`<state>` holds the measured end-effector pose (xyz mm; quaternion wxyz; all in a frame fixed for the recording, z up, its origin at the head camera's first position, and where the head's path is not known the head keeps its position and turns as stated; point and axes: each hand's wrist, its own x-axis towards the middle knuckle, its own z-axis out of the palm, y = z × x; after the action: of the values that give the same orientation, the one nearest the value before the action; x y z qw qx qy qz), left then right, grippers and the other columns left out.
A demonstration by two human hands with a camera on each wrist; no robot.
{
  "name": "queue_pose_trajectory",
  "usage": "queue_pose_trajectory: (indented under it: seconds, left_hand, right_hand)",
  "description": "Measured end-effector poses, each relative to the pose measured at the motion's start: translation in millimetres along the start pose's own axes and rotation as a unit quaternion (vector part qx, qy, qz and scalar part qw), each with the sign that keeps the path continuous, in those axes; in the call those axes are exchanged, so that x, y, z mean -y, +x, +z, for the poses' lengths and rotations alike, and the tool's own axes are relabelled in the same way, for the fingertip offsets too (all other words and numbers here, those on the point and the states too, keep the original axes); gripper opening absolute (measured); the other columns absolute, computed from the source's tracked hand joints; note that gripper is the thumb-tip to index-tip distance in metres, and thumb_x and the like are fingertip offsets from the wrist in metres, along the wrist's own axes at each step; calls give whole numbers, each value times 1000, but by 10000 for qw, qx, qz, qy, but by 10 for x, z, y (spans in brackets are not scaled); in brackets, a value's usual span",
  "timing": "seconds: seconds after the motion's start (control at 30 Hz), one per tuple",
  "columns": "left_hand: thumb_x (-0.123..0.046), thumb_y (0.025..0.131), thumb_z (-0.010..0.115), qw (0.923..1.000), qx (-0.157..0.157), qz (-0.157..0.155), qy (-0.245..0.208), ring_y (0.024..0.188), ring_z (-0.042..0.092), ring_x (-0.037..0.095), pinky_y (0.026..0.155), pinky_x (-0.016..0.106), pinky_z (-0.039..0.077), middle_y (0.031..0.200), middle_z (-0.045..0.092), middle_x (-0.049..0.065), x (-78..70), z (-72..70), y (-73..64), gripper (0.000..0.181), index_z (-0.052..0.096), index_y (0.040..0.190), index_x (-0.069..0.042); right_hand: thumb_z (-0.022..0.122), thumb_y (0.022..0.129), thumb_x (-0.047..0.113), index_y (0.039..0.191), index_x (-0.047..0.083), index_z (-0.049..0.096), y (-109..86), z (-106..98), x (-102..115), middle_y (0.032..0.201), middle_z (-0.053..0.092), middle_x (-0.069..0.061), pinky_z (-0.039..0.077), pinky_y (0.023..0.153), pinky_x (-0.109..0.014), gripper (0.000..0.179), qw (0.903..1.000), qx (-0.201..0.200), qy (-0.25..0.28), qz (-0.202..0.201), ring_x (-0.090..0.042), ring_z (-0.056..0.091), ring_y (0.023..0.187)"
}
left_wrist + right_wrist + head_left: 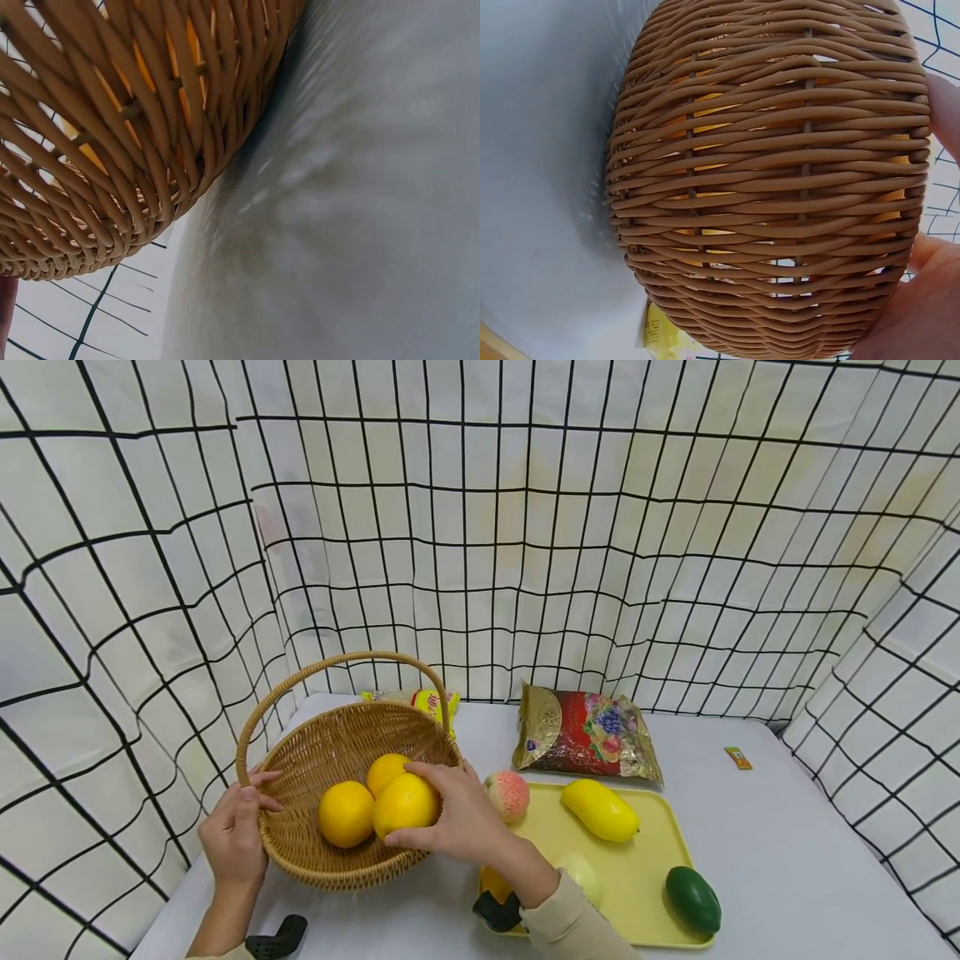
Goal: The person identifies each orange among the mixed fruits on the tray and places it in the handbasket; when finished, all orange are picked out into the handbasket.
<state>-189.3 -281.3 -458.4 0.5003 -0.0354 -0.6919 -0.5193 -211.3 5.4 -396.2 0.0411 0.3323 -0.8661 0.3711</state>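
A wicker basket (341, 747) with an arched handle stands tilted toward me on the white table, with two yellow-orange oranges inside, a left orange (347, 814) and a rear orange (385, 770). My left hand (238, 831) grips the basket's left rim by the base of the handle. With thumb and fingers around it, my right hand (465, 810) holds a third orange (405, 806) inside the basket, against the other two. In the right wrist view, the basket's woven wall (780, 172) hides most of the fruit.
Right of the basket, a yellow tray (637, 893) bears a peach (508, 795), a yellow mango (600, 810), a green avocado-like fruit (692, 900) and others partly under my right arm. Behind it lie a red-gold bag (588, 733) and a small packet (738, 757). Black-grid curtains surround the table.
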Motion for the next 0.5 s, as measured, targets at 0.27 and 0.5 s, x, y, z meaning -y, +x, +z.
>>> queue_pose_trajectory:
  seconds: [0.27, 0.5]
  left_hand:
    - [-4, 96, 46, 10000, -2, 57, 2, 115, 61, 17, 101, 20, 42, 93, 72, 1, -13, 0, 10, 44, 62, 56, 0]
    - [-7, 98, 46, 9999, 59, -83, 90, 115, 61, 19, 102, 21, 42, 94, 72, -1, -32, -11, 9, 45, 62, 56, 0]
  right_hand:
    - [78, 77, 49, 137, 20, 54, -29, -22, -18, 129, 60, 8, 10, 116, -59, 71, 9991, 79, 406, -136, -12, 51, 123]
    - [74, 85, 39, 133, 22, 56, -108, -78, -43, 132, 60, 5, 19, 117, -53, 54, 9936, 4, 1094, -274, -10, 50, 126]
